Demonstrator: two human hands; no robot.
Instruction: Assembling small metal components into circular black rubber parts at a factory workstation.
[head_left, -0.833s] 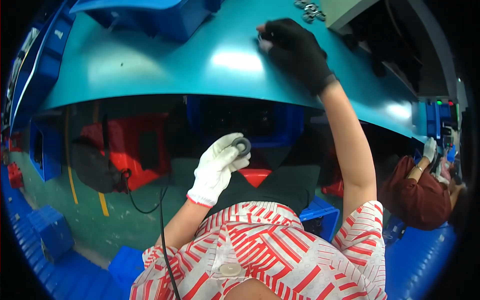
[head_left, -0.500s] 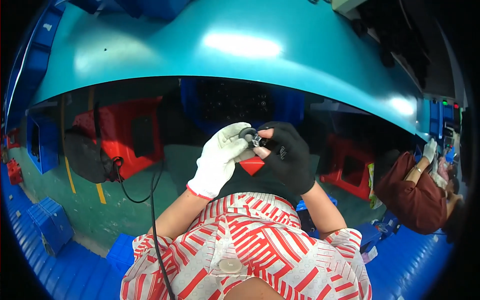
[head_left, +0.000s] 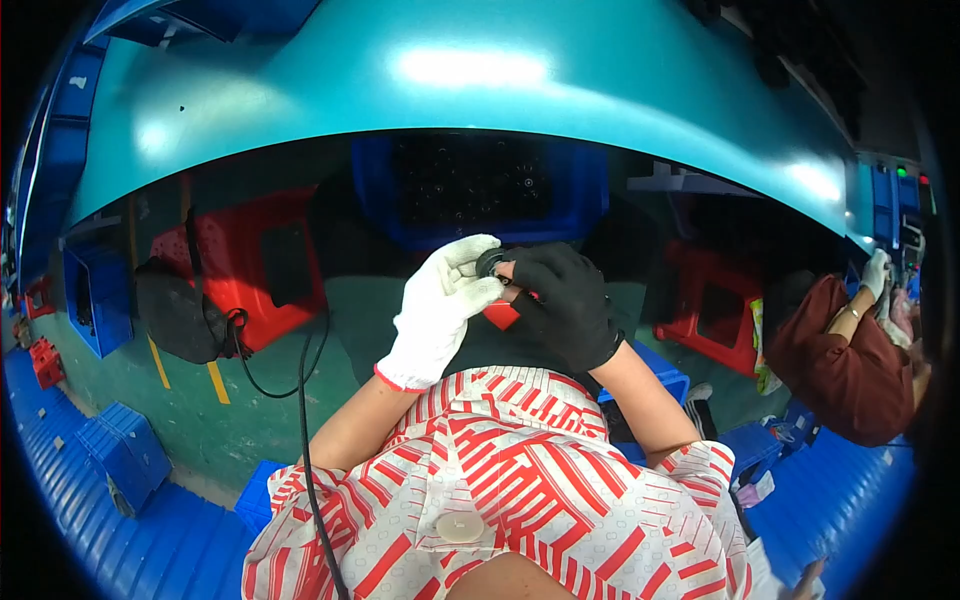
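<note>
My left hand (head_left: 440, 310) wears a white glove and my right hand (head_left: 562, 300) wears a black one. Both are up in front of my chest, fingertips touching each other. My bare arms bend up from my short sleeves, with fingers curled in.

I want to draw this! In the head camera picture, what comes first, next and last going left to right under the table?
Black bag → red stool → left hand → right hand → second red stool → another person's sleeve.
</note>
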